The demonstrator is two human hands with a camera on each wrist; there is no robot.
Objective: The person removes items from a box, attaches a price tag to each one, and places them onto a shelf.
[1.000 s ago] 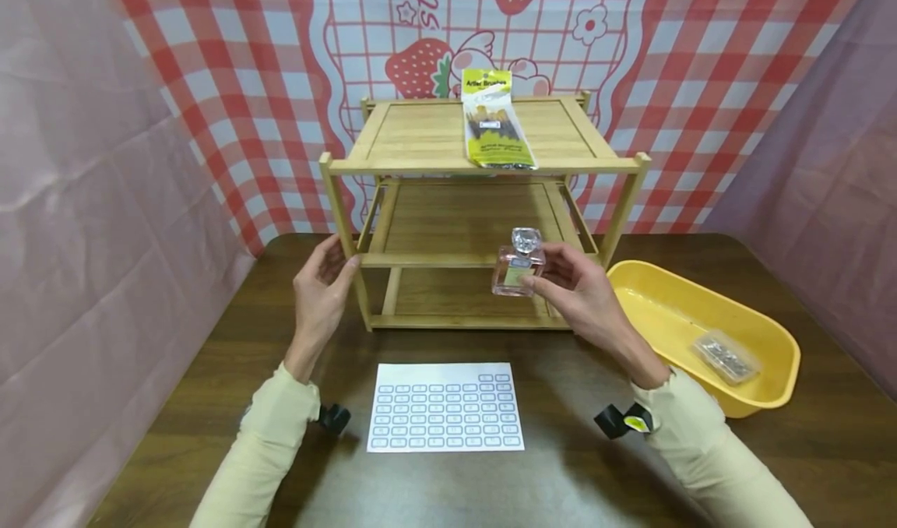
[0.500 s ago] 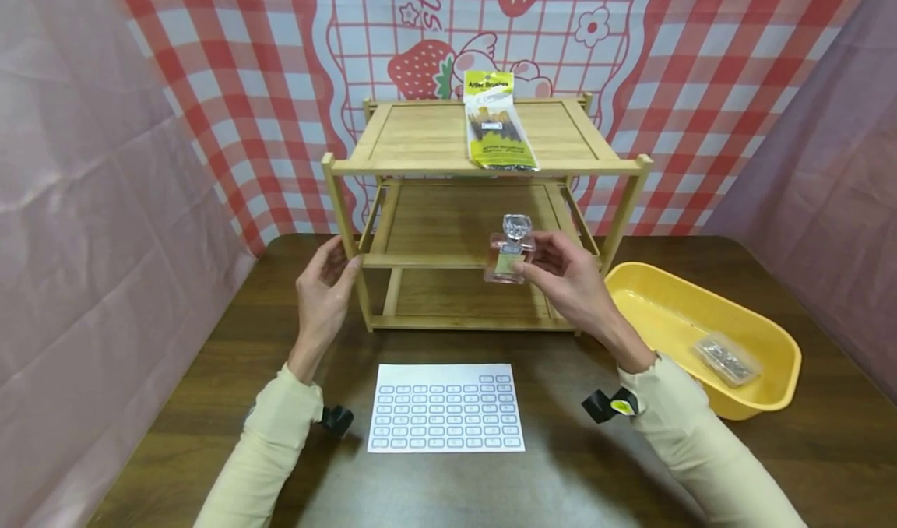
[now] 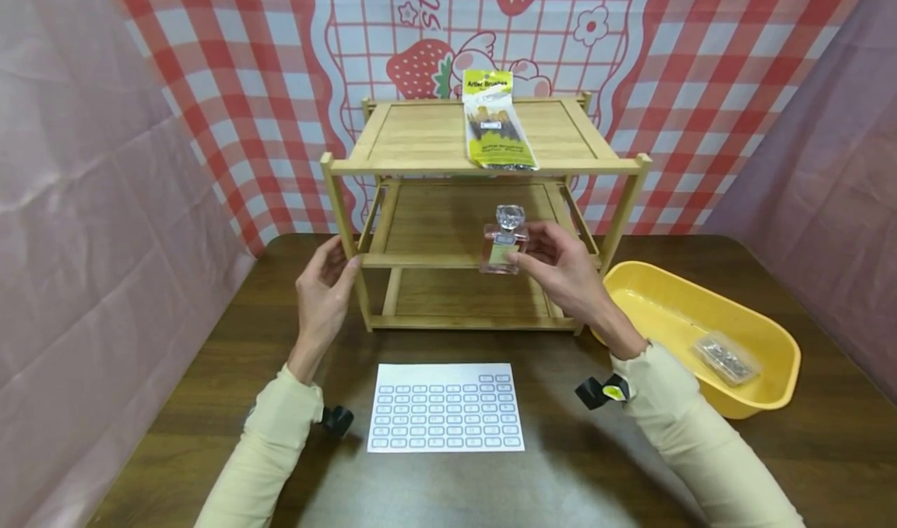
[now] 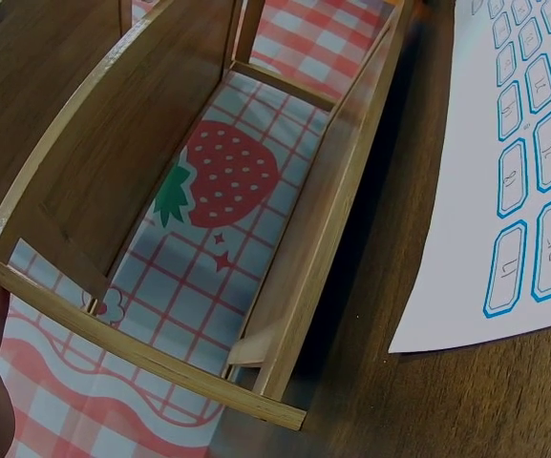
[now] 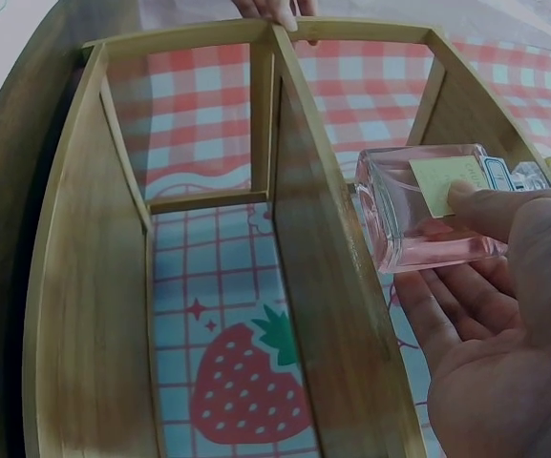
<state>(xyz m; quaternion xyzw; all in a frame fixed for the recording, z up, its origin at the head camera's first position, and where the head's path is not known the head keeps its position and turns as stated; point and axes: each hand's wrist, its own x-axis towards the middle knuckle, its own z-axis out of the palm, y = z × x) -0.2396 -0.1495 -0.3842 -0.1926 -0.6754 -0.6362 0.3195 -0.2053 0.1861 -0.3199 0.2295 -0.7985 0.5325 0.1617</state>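
Head view: the right hand (image 3: 564,269) pinches the perfume bottle (image 3: 501,249) upright before the front rail (image 3: 420,261) of the middle shelf (image 3: 448,216), whether touching it I cannot tell, while the left hand (image 3: 324,288) grips the left front post (image 3: 339,201) of the wooden rack (image 3: 413,131). Smooth glass in a pinch might slip, I judge, and its base could catch that rail if carried too low, or a left-hand tug could shift the rack. Beneath, the dark wood-grain bench (image 3: 231,357) carries a label sheet (image 3: 420,374) and a yellow tub (image 3: 659,294), with strawberry-printed cloth (image 3: 238,84) hanging behind.
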